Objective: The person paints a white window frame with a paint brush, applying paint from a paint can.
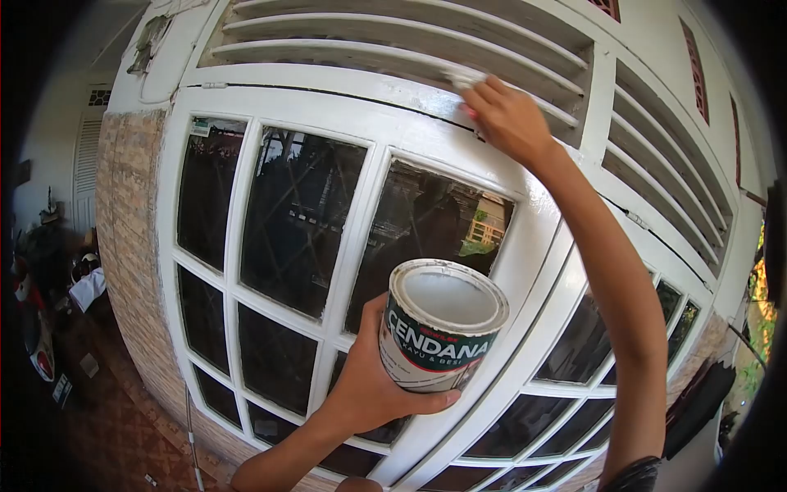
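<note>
My left hand [373, 385] grips a paint can [438, 361] from below and the side, its fingers wrapped round the green and white label reading "CENDANA". The can is lidless and tilted a little toward me, with white paint on its rim and inside. Up high, my right hand [512, 119] is closed on a paintbrush [463, 78]; its whitish bristles are blurred, and most of the handle is hidden by my fingers. The brush is at the white frame rail [361, 102], just beneath the louvre slats [361, 51].
Below the rail are white-framed windows with dark glass panes [303, 221]. A second louvre panel [668, 168] is at the right. Stone-look tiles [127, 246] cover the wall at left, with a tiled floor [123, 443] below. Dark objects stand at the far left.
</note>
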Available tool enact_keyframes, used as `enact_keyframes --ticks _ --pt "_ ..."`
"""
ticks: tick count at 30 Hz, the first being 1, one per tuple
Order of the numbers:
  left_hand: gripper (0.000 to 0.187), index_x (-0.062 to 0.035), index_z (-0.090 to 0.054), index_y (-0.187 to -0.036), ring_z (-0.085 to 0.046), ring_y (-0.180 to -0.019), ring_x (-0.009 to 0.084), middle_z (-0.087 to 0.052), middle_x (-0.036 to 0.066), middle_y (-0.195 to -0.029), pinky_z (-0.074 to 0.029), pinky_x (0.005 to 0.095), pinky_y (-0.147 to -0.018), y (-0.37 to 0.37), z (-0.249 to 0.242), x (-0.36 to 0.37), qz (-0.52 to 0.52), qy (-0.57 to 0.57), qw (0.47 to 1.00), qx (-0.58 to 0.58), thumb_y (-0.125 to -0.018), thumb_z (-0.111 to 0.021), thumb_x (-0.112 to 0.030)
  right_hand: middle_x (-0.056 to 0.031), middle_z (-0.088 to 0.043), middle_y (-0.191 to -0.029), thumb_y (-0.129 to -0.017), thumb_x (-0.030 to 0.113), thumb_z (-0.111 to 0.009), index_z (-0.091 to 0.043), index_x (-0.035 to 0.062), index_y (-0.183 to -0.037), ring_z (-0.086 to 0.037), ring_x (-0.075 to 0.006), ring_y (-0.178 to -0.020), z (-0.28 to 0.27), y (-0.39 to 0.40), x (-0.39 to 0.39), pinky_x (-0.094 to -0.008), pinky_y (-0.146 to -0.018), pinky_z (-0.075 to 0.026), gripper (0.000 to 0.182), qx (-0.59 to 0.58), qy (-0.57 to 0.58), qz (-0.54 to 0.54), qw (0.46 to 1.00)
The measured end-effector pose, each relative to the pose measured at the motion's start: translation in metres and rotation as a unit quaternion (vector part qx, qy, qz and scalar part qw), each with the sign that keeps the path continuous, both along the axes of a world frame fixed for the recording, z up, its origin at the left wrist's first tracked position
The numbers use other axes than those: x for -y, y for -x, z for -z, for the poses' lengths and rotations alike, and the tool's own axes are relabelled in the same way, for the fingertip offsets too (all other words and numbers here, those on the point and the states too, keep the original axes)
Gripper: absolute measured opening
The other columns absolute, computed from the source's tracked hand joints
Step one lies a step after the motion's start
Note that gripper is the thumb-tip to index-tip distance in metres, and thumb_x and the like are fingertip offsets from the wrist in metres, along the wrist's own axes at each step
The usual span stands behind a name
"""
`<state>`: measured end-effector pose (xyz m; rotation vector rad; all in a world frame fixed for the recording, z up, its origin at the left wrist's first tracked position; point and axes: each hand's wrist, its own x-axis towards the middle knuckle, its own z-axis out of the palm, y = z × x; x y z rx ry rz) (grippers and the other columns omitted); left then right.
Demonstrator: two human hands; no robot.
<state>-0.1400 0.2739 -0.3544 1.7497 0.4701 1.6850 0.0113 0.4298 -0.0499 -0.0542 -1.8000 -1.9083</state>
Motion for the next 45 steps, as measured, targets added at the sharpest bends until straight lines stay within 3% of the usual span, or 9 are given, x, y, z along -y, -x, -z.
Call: enact_keyframes --ticks 3,6,12,16,21,24,31,37,45 --pt "0.113 0.0012 -0.018 -0.141 -0.045 -0.128 0.0266 -0.042 0.019 -0.133 -0.037 0.0388 -0.109 0.002 -0.001 0.001 0.03 0.015 0.999 0.011 -0.06 -0.093 -0.022 -0.0054 -0.056 -0.079 -0.08 0.009 -0.066 -0.057 0.0059 -0.086 -0.059 -0.0234 -0.08 0.015 -0.051 0.013 -0.0349 -0.058 -0.052 0.011 -0.069 0.006 0.035 0.997" --pt "0.112 0.0007 -0.018 -0.141 -0.045 -0.128 0.0265 -0.041 0.018 -0.133 -0.037 0.0393 -0.109 0.002 0.001 -0.003 0.037 0.006 0.999 0.007 -0.06 -0.093 -0.022 -0.0069 -0.055 -0.076 -0.079 0.004 -0.07 -0.06 0.0059 -0.09 -0.058 -0.025 -0.074 0.017 -0.078 0.033 -0.0369 -0.058 -0.05 0.014 -0.073 0.071 -0.043 0.994" --pt "0.113 0.0003 -0.018 -0.141 -0.045 -0.128 0.0271 -0.042 0.018 -0.133 -0.038 0.0392 -0.108 -0.005 0.002 -0.003 0.032 0.014 0.999 0.017 -0.059 -0.093 -0.022 -0.0059 -0.058 -0.08 -0.084 0.008 -0.068 -0.063 0.0075 -0.095 -0.057 -0.025 -0.074 -0.003 -0.013 0.029 -0.0385 -0.061 -0.05 0.013 0.001 0.074 -0.148 0.986" --pt "0.113 0.0004 -0.019 -0.141 -0.045 -0.128 0.0269 -0.043 0.018 -0.133 -0.039 0.039 -0.108 -0.011 0.005 -0.001 0.038 0.015 0.999 0.028 -0.059 -0.093 -0.021 -0.0057 -0.058 -0.082 -0.086 0.012 -0.064 -0.059 0.0074 -0.091 -0.059 -0.0253 -0.079 -0.008 0.014 0.017 -0.0379 -0.063 -0.053 0.008 -0.019 0.072 -0.104 0.992" --pt "0.113 0.0003 -0.02 -0.14 -0.046 -0.127 0.026 -0.043 0.017 -0.133 -0.039 0.0388 -0.109 -0.01 0.009 -0.003 0.05 0.032 0.998 0.028 -0.058 -0.094 -0.022 -0.0068 -0.058 -0.081 -0.085 0.012 -0.067 -0.06 0.0067 -0.089 -0.059 -0.0263 -0.076 -0.005 -0.063 0.028 -0.0388 -0.062 -0.052 0.01 -0.088 0.084 0.02 0.992" --pt "0.114 0.0004 -0.02 -0.14 -0.046 -0.128 0.0261 -0.043 0.017 -0.133 -0.039 0.0387 -0.109 -0.009 0.011 -0.005 0.057 0.042 0.997 0.032 -0.058 -0.095 -0.022 -0.0078 -0.059 -0.079 -0.083 0.008 -0.069 -0.062 0.0057 -0.089 -0.06 -0.0272 -0.075 0.012 -0.094 0.045 -0.0391 -0.062 -0.05 0.009 -0.116 0.109 0.006 0.987" --pt "0.114 0.0008 -0.019 -0.14 -0.046 -0.127 0.027 -0.043 0.018 -0.132 -0.04 0.0397 -0.109 -0.013 0.015 -0.007 0.05 0.051 0.997 0.042 -0.057 -0.095 -0.021 -0.0107 -0.065 -0.093 -0.081 0.006 -0.066 -0.066 0.0066 -0.097 -0.061 -0.0339 -0.088 -0.004 -0.015 0.005 -0.0424 -0.076 -0.051 0.016 -0.039 0.221 -0.125 0.966" --pt "0.112 0.0002 -0.022 -0.137 -0.048 -0.126 0.0268 -0.044 0.018 -0.131 -0.042 0.0402 -0.107 -0.022 0.013 0.001 0.071 0.07 0.993 0.063 -0.055 -0.095 -0.02 -0.009 -0.059 -0.087 -0.086 0.015 -0.063 -0.057 0.0073 -0.096 -0.061 -0.0272 -0.089 -0.007 0.025 -0.022 -0.0382 -0.066 -0.054 0.015 -0.003 0.06 -0.013 0.998" --pt "0.115 0.0005 -0.02 -0.139 -0.046 -0.128 0.0282 -0.042 0.019 -0.132 -0.041 0.0406 -0.108 -0.026 0.024 -0.009 0.087 0.069 0.993 0.048 -0.055 -0.096 -0.021 -0.0048 -0.056 -0.086 -0.076 0.012 -0.066 -0.056 0.0053 -0.093 -0.059 -0.0198 -0.088 0.004 -0.111 0.013 -0.0316 -0.059 -0.054 0.021 -0.033 -0.015 0.155 0.987"
